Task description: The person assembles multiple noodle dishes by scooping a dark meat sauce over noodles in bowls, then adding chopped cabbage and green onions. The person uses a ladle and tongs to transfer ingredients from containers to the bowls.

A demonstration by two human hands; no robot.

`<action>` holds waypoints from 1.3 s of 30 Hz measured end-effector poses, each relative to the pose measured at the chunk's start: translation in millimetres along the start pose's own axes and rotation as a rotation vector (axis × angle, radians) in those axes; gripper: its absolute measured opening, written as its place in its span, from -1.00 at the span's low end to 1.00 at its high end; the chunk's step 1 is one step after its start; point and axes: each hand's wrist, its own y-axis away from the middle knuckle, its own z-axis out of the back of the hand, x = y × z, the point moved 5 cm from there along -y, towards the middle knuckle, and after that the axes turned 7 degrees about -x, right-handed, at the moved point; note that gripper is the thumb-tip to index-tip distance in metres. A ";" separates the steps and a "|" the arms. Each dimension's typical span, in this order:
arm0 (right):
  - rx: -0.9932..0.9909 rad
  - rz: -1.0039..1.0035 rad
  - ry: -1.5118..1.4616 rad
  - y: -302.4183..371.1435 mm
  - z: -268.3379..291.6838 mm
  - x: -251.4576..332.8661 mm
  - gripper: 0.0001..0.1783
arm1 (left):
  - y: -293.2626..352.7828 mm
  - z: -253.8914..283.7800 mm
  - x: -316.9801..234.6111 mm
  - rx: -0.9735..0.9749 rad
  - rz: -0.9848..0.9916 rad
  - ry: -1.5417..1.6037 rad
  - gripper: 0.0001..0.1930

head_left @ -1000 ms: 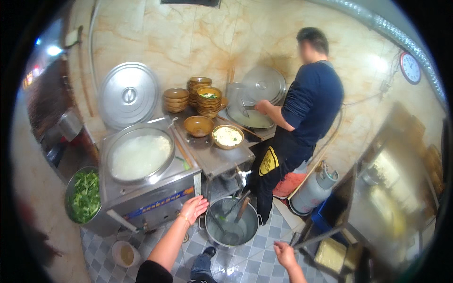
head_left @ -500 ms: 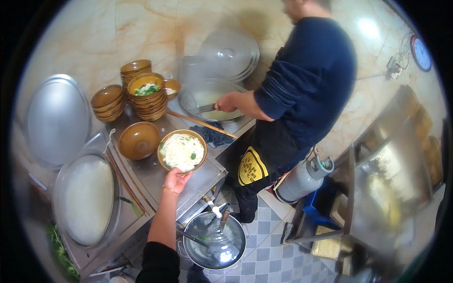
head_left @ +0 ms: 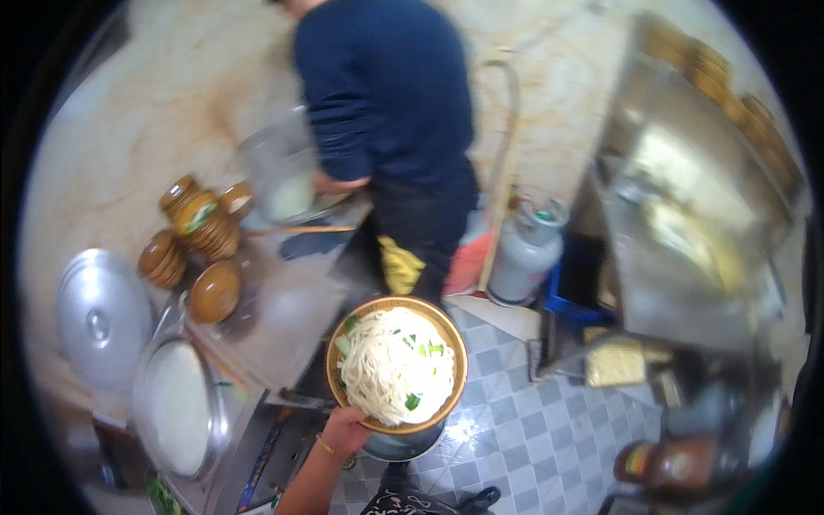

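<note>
In my left hand [head_left: 345, 431] is a brown bowl [head_left: 461, 362], held by its near rim. White noodles [head_left: 390, 369] with bits of green leaf fill it. My fingers are closed on the rim; those underneath are hidden by the bowl. The bowl hangs above the floor, past the counter's corner, and partly covers a pot [head_left: 412, 445] below it. My right hand is out of the picture.
A co-worker in dark blue [head_left: 386, 94] stands ahead by a steaming pot [head_left: 296, 196]. Brown bowls [head_left: 215, 292] stand on the steel counter [head_left: 287, 309]. At left is a lidless pot of whitish liquid [head_left: 178, 408]. A gas cylinder [head_left: 522, 257] and steel sink-like unit [head_left: 661, 283] are right.
My left hand has lifted the noodle bowl off the counter area and brought it nearer and to the right. The view has swung right, and the co-worker leans further over the pot.
</note>
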 end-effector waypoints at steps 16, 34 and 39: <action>-1.053 0.972 0.850 392.8 82.1 595.6 -0.66 | 8.5 -493.4 624.1 0.304 0.514 -0.164 -0.26; -2.584 0.968 0.593 897.6 372.8 1103.4 -0.39 | -116.1 -922.1 1176.9 0.678 1.052 -0.164 -0.37; -2.313 0.760 0.380 927.0 456.0 1206.0 -0.48 | -118.0 -981.6 1286.4 0.693 1.020 -0.410 -0.34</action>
